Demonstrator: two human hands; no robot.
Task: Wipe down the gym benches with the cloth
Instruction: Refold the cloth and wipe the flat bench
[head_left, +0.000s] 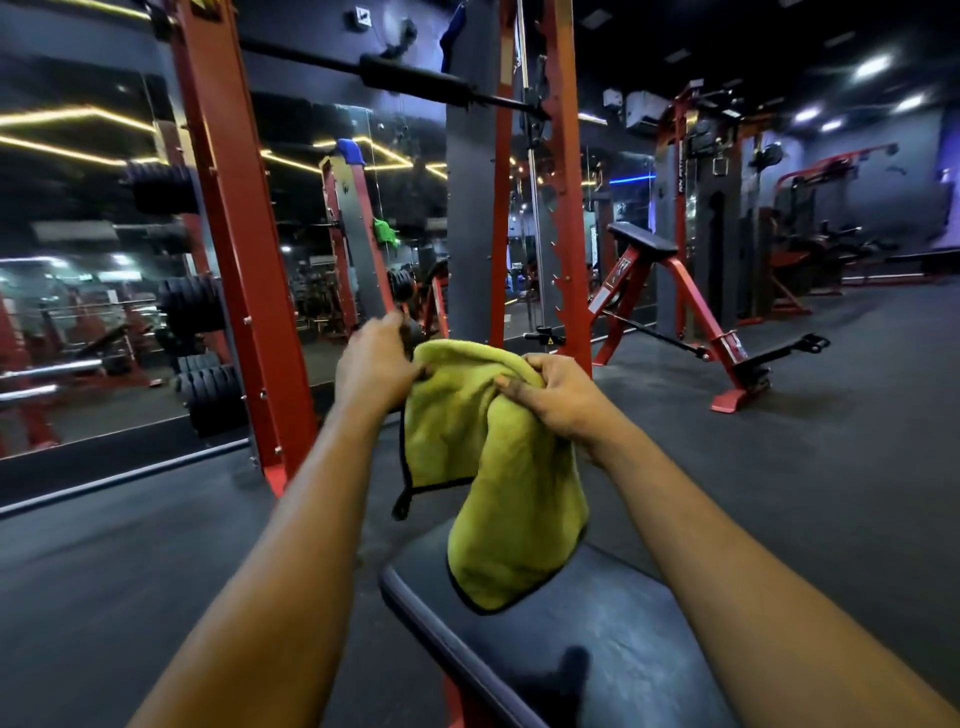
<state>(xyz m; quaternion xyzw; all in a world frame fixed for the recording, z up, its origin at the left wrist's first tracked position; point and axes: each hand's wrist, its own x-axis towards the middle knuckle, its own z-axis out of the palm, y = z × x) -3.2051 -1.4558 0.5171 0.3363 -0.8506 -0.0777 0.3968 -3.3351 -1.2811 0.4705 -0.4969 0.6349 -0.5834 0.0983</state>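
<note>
A yellow-green cloth (498, 467) with a black hem hangs in the air in front of me. My left hand (376, 366) pinches its upper left edge. My right hand (553, 395) grips its bunched upper right part. The cloth's lower end droops onto the near end of a black padded bench (597, 639), which runs from the centre toward the bottom right below my arms.
A red squat rack (244, 249) with a padded barbell (415, 78) stands just ahead. Weight plates (208, 395) and a mirror wall lie to the left. A red and black bench machine (675, 306) stands to the right on the dark rubber floor.
</note>
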